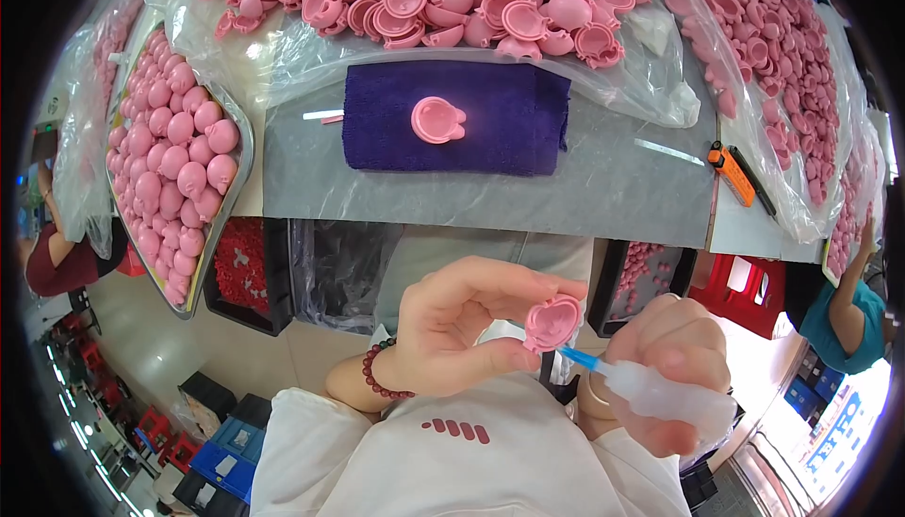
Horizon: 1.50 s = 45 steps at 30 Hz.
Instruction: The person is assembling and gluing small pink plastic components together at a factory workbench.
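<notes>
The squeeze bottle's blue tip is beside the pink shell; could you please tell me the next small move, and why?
Perhaps the right hand should settle the blue tip of the squeeze bottle against the pink shell: the tip is beside its edge, contact is unclear, and the left hand pinches the shell, hollow showing.

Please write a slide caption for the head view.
Left hand holding a pink shell, right hand holding a blue-tipped bottle.

Grey tabletop, pale floor, red stools lower left, bright glare lower right
</notes>
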Each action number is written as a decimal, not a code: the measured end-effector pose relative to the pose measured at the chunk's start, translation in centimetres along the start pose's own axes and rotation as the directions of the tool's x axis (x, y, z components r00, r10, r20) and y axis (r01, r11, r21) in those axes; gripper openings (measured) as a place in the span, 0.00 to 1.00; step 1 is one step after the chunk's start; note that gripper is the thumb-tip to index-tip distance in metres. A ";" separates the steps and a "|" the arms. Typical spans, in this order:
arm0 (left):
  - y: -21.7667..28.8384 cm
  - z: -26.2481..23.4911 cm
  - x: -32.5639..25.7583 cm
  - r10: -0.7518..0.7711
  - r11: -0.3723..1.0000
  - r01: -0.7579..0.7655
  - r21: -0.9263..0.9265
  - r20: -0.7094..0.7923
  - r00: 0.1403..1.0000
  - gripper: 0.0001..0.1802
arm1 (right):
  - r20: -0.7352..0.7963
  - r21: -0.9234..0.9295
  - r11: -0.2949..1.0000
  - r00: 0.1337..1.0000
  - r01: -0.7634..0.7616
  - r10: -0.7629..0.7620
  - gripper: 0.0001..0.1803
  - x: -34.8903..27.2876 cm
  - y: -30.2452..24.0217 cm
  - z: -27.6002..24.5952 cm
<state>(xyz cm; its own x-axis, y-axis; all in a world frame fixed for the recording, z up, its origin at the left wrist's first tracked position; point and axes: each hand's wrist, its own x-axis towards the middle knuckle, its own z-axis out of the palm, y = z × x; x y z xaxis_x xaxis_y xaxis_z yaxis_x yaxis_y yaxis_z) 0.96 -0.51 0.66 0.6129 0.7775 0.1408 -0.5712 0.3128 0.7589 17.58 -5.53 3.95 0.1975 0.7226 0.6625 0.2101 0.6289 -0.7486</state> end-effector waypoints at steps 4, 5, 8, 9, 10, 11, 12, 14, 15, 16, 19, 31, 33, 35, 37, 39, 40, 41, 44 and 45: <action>0.2 0.1 -0.1 -0.017 1.000 0.017 -0.023 -0.012 1.000 0.26 | -0.082 -0.012 1.000 0.996 0.017 -0.018 0.33 0.2 0.1 0.3; 0.1 0.1 -0.2 -0.012 1.000 0.012 -0.007 -0.015 1.000 0.26 | -0.082 -0.012 1.000 0.996 0.017 -0.018 0.33 0.1 0.1 0.3; 0.1 0.0 -0.1 -0.004 1.000 0.004 0.007 -0.016 1.000 0.26 | -0.033 -0.054 0.998 0.999 0.014 -0.016 0.34 0.0 0.1 0.3; 0.1 0.0 -0.1 -0.001 1.000 0.001 0.005 -0.013 1.000 0.26 | -0.031 -0.057 0.998 0.999 0.020 -0.022 0.34 0.0 0.2 0.3; 0.1 0.0 -0.1 -0.001 1.000 0.001 0.005 -0.014 1.000 0.26 | -0.030 -0.059 0.998 0.999 0.025 -0.027 0.34 0.0 0.2 0.4; 0.1 0.0 -0.1 0.001 1.000 -0.001 0.002 -0.013 1.000 0.26 | -0.030 -0.059 0.998 0.999 0.025 -0.027 0.34 0.0 0.2 0.4; 0.1 0.0 -0.1 0.003 1.000 -0.003 0.000 -0.012 1.000 0.26 | -0.022 -0.064 0.998 0.999 0.022 -0.024 0.34 -0.1 0.2 0.4; 0.0 0.1 -0.1 0.006 1.000 -0.006 0.009 -0.021 1.000 0.26 | -0.014 -0.073 0.997 1.000 0.019 -0.020 0.34 -0.1 0.3 0.4; 0.0 0.1 -0.1 0.010 1.000 -0.009 0.019 -0.031 0.999 0.26 | -0.030 -0.054 0.998 0.999 0.019 -0.021 0.34 -0.2 0.3 0.3; 0.0 0.0 -0.1 0.011 1.000 -0.010 0.021 -0.033 0.999 0.26 | -0.046 -0.030 0.999 0.999 0.021 -0.022 0.34 -0.2 0.3 0.4; 0.1 0.0 -0.2 0.011 1.000 -0.011 0.020 -0.030 0.999 0.26 | -0.120 -0.013 0.999 0.992 0.042 -0.044 0.34 0.0 0.5 0.6; 0.8 -0.2 -0.1 0.162 0.867 -0.167 0.470 0.052 0.985 0.25 | -0.063 -0.086 0.996 0.997 0.032 -0.037 0.34 -0.1 0.6 0.7; 0.7 0.4 0.0 0.214 0.884 -0.153 0.441 -0.092 0.972 0.21 | -0.047 -0.077 0.996 0.998 0.046 -0.050 0.34 -0.2 0.8 0.6; 0.3 0.2 -0.1 0.217 0.913 -0.172 0.371 -0.082 0.973 0.21 | -0.032 -0.072 0.995 0.997 0.063 -0.065 0.34 -0.2 0.8 0.4; -0.3 -0.1 0.0 0.224 0.934 -0.192 0.300 -0.075 0.972 0.20 | -0.225 0.160 0.984 0.973 0.081 -0.044 0.32 -0.1 1.0 0.2; -0.7 -0.5 0.4 0.176 0.970 -0.175 -0.171 -0.005 0.984 0.20 | -0.418 -0.008 0.998 0.906 0.066 -0.063 0.32 0.1 1.9 -0.6; -0.8 -0.9 0.3 0.181 0.969 -0.180 -0.167 -0.011 0.983 0.20 | -0.487 -0.157 0.987 0.873 -0.039 -0.043 0.29 -0.1 2.6 -1.2; -0.8 -1.2 0.2 0.118 0.972 -0.111 -0.209 0.021 0.993 0.21 | -0.552 -0.295 0.943 0.833 -0.152 -0.038 0.26 0.0 3.2 -2.0; -1.0 -1.3 0.4 0.028 0.944 -0.001 -0.329 0.078 0.997 0.21 | -0.532 -0.464 0.783 0.837 -0.415 0.129 0.19 1.1 4.5 -4.2; -1.1 -1.3 0.5 -0.002 0.913 0.044 -0.405 0.102 0.995 0.22 | -0.524 -0.461 0.787 0.842 -0.410 0.131 0.19 1.2 4.8 -5.0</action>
<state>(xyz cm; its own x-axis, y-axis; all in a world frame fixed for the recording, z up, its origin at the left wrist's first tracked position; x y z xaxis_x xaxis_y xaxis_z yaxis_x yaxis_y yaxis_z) 1.17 0.23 -0.88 0.6668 0.7169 0.2036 -0.7159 0.5403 0.4422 23.63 -3.07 1.26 0.6954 0.5402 0.4739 0.5262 0.0663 -0.8477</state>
